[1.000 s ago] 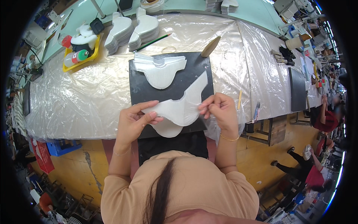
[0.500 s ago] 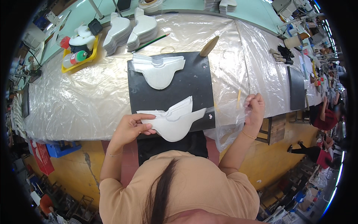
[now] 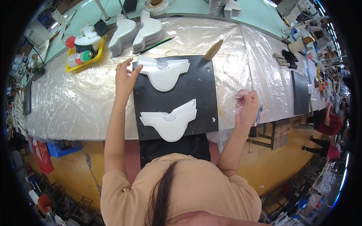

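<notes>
On a black board point(image 3: 177, 93) lie two stacks of white curved pads. My left hand point(image 3: 126, 77) reaches over the far stack's point(image 3: 165, 77) left end, thumb and fingers apart, holding nothing. The near stack point(image 3: 171, 125) sits at the board's front edge, untouched by either hand. Right of the board, my right hand point(image 3: 248, 107) is closed, with a crumpled clear plastic film point(image 3: 240, 98) at its fingertips.
Clear plastic sheeting point(image 3: 83, 113) covers the table. A wooden-handled tool point(image 3: 213, 50) stands at the board's far right corner. Beyond are a green pencil point(image 3: 154, 45), taller stacks of white pads point(image 3: 149, 30) and a yellow basket point(image 3: 85, 67) with bottles.
My left hand has let go of the near stack, which now lies on the board, and moved away to the far stack. My right hand shifted slightly left; the stretched film is now bunched up.
</notes>
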Motion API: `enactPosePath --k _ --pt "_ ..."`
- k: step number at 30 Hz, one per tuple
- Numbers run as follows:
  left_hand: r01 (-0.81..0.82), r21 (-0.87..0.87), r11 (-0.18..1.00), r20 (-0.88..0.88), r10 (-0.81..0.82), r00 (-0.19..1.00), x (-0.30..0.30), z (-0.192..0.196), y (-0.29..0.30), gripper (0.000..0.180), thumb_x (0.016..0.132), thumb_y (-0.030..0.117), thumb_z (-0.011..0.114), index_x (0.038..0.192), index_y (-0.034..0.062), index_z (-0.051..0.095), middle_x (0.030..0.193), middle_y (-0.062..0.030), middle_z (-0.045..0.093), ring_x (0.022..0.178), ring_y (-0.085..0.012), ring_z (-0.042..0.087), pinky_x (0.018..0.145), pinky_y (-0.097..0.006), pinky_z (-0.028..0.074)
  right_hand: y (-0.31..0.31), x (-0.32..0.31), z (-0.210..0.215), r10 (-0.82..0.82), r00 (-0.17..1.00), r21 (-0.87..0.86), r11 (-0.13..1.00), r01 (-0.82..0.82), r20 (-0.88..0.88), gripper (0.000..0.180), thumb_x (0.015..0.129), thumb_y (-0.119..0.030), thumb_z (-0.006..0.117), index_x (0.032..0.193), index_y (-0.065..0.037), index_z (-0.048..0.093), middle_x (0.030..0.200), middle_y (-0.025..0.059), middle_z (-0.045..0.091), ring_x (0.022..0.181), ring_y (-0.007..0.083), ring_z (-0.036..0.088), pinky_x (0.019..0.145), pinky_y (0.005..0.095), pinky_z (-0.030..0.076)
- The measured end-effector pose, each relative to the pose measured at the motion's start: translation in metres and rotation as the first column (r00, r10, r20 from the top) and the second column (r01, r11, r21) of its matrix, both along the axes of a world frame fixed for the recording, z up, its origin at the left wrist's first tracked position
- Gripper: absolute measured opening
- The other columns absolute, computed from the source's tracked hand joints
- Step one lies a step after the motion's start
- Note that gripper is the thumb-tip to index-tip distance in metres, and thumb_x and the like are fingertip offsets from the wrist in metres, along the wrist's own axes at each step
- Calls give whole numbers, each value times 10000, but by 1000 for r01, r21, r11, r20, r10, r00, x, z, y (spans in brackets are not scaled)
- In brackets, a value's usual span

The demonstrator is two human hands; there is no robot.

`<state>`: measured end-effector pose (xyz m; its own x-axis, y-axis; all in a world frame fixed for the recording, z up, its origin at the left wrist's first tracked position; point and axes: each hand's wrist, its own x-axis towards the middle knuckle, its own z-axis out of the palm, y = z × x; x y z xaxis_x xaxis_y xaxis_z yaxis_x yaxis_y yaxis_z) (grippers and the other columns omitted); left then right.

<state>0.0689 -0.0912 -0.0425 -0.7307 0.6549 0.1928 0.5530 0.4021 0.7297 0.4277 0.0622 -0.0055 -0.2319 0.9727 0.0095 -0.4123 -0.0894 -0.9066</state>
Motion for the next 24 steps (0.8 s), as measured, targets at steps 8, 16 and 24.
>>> enactPosePath --k 8,16,24 --pt "320 -407 856 -326 -463 824 7 -20 37 504 927 435 556 1304 100 565 1419 -179 452 1360 -391 340 1079 -540 299 -11 2 1 58 992 -18 998 -57 114 221 909 -13 519 741 -103 406 732 38 527 678 92 439 624 249 352" --pt "159 -404 901 -317 -301 899 56 -26 -13 620 932 501 509 1414 117 439 1495 -196 339 1401 -422 242 1107 -565 226 -18 -11 -4 -16 984 -50 998 25 178 242 919 -29 575 763 -92 402 724 17 490 676 105 517 706 273 452" --pt "-124 -173 977 52 135 990 47 -7 -51 566 820 448 715 1081 -29 558 1024 -213 557 990 -372 503 898 -462 405 -36 -35 15 127 971 -184 979 -89 203 159 904 -60 647 925 -63 489 758 4 515 542 52 453 479 180 416"
